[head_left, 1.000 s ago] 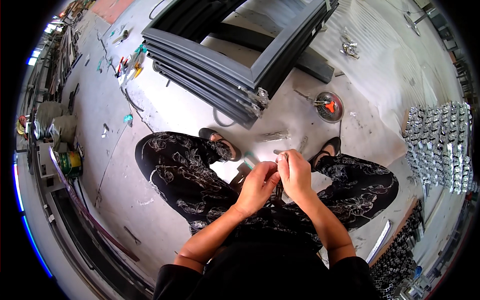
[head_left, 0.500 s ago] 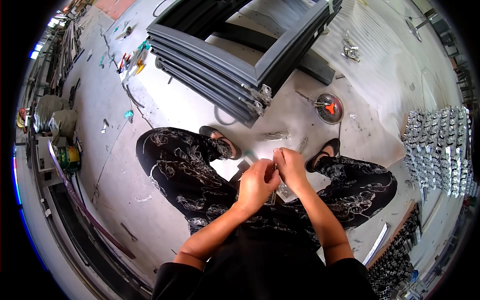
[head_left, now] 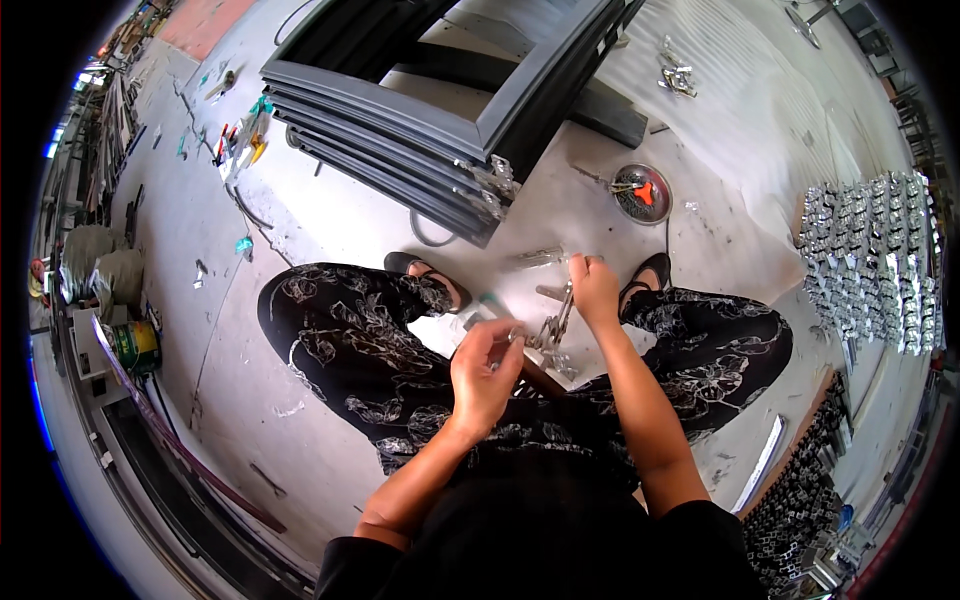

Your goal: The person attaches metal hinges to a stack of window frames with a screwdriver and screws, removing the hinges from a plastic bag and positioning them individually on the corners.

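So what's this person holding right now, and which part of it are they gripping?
A hinged metal fitting, held between both hands: the right hand grips its upper end, the left hand pinches its lower end. The exact finger placement is too small to tell.

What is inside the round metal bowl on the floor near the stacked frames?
The round metal bowl holds a heap of small dark metal pieces, too small to identify, and an orange thing on top. Its bottom is covered.
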The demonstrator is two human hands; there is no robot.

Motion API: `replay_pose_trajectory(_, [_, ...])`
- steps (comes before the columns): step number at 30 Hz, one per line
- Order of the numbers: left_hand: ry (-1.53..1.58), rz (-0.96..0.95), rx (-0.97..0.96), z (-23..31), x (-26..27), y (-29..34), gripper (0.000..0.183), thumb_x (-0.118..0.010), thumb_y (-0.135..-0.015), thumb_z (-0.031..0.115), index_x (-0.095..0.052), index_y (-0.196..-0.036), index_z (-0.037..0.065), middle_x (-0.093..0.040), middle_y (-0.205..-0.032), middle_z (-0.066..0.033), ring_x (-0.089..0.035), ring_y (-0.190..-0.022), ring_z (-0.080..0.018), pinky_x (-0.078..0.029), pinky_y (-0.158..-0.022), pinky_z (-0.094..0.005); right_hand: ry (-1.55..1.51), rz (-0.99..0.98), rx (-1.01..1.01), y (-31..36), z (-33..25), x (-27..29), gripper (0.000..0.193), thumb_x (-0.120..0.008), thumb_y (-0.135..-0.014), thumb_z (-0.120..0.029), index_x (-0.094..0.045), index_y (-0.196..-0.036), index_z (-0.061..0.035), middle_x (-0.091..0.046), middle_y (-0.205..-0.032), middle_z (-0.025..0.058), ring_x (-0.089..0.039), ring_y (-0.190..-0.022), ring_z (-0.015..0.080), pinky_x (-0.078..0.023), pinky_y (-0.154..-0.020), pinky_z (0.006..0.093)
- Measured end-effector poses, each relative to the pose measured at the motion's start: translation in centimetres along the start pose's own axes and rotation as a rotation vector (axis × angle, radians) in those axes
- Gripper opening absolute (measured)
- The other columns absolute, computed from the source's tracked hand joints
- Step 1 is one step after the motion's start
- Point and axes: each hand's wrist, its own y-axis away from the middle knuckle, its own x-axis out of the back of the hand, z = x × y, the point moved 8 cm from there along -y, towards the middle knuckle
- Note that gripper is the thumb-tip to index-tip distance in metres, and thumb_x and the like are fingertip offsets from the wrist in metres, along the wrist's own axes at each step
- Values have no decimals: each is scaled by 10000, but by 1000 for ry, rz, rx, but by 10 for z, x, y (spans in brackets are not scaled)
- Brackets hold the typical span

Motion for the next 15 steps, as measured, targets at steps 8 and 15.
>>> replay_pose_trajectory(8, [592, 53, 232, -36, 27, -27, 102, -524, -1003, 48, -578, -1089, 32, -655, -1041, -74, -653, -985, -169, -549, -888, -323, -551, -217, -332, 2, -10, 34, 296, -680, -915, -310, -672, -890, -15, -659, -738, 109, -652, -683, 222, -510, -604, 344])
replay_pose_trajectory(15, [829, -51, 202, -29, 56, -63, 79, -526, -1002, 55, -588, -1051, 58, -675, -1027, -80, -671, -1030, -236, -570, -907, -335, -448, -362, 486, 70, -117, 48, 350, -808, -803, -150, -644, -1078, -11, -594, -1145, 107, -652, -888, 186, -550, -696, 302])
